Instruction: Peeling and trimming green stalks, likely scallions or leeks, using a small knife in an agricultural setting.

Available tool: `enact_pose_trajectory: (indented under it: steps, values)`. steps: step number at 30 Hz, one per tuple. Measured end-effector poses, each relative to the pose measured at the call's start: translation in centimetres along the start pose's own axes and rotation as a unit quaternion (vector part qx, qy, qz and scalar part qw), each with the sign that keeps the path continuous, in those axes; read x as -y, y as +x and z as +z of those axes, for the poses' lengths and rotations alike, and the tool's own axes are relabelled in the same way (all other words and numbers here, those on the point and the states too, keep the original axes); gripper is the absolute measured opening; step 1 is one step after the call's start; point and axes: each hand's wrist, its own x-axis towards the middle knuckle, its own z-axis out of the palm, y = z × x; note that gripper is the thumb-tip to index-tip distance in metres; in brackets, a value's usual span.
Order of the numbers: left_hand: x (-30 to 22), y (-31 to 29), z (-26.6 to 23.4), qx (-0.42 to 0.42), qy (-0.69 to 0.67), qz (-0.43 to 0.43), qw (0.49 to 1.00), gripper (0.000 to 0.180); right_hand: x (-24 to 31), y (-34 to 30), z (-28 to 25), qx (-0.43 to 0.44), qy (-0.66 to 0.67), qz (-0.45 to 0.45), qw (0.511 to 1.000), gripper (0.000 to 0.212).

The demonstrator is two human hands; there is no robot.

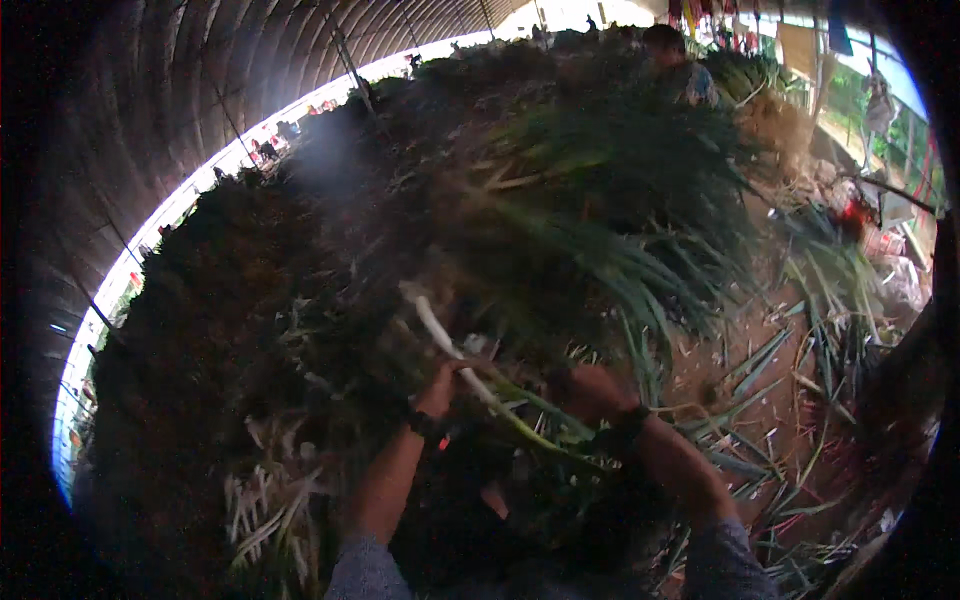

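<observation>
One green onion (433,322) gripped in left hand (437,388); right hand (597,393), grip unclear; white stalks (250,505) apparently done; leafy heap (630,190) left.

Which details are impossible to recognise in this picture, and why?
In the head view:
- bare right hand: blur and shadow hide whether it holds the long white-and-green stalk;
- background person: lower body hidden behind the big heap of dark green leaves;
- left grey fabric sleeve: cut off by the lower edge.
</observation>
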Motion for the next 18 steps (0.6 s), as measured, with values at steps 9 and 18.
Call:
enact_pose_trajectory:
  steps: [9,18]
  values:
    - [1.6,3.4,-6.4,-0.222,0.346,0.221,0.884,0.044,1.3,-2.4,1.0,0.089,-0.054,0.006,0.995,0.032]
    - [-3.5,-1.7,-3.1,-0.143,0.534,0.137,0.822,0.049,4.5,-3.4,-0.3,0.065,-0.035,0.019,0.997,0.042]
